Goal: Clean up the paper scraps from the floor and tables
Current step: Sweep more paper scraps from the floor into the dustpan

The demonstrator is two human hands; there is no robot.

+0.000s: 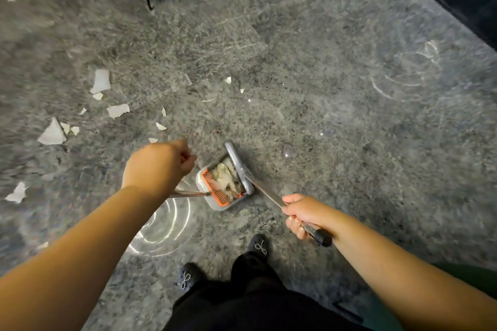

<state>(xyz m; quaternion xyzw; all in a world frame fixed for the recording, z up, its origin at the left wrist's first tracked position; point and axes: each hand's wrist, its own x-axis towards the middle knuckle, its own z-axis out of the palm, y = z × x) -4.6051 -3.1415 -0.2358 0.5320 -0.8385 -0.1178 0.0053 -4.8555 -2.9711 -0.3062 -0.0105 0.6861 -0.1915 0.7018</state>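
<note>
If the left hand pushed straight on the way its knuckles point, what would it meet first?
Probably the dustpan: the left hand points right at its rim. Depth is unclear; it may pass above.

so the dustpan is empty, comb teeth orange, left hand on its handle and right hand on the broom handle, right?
Not empty: the head view shows the dustpan already holding paper scraps. The rest stands: orange comb teeth, left hand on its handle, right hand on the broom handle.

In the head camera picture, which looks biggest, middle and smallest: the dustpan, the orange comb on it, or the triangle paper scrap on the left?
Largest to smallest, as they look:
1. dustpan
2. orange comb and triangle paper scrap: these look about alike, and the image is blurred, so I won't rank them.
</note>
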